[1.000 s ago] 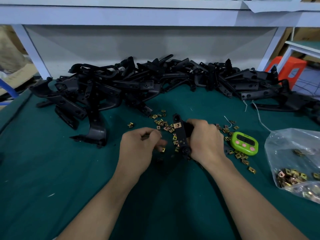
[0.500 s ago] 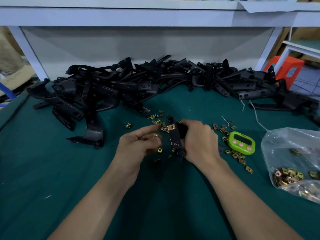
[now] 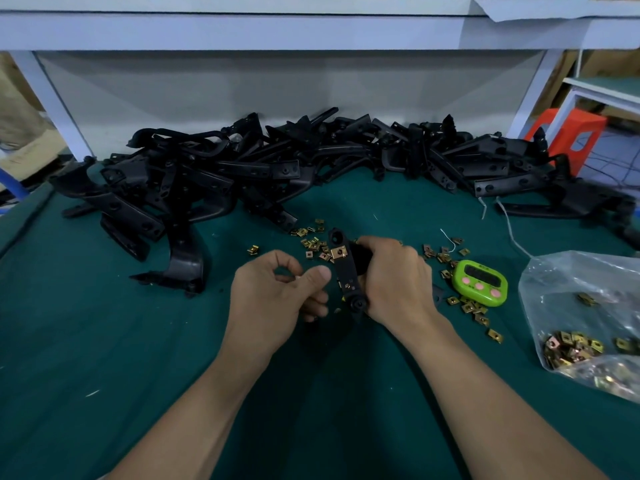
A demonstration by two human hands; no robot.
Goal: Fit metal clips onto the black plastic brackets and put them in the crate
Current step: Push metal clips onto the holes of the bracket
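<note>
My right hand (image 3: 391, 278) grips a black plastic bracket (image 3: 348, 275) and holds it upright over the green table. One brass metal clip (image 3: 338, 252) sits fitted near the bracket's upper end. Just left of the bracket, my left hand (image 3: 273, 299) has its fingers curled, thumb and forefinger pinching a small metal clip (image 3: 296, 278) that is mostly hidden. Loose clips (image 3: 313, 244) lie scattered behind my hands, and more loose clips (image 3: 467, 306) lie to the right. A big pile of black brackets (image 3: 277, 174) runs along the back. No crate is in view.
A green timer (image 3: 480, 281) lies right of my right hand. A clear plastic bag of clips (image 3: 588, 327) sits at the right edge. One bracket (image 3: 180, 265) stands apart at the pile's front left. A white shelf frame (image 3: 311, 29) spans the back, with an orange stool (image 3: 571, 133) beyond.
My left hand has lifted off the table with a clip and turned toward the bracket. The right hand keeps its grip on the bracket in nearly the same spot.
</note>
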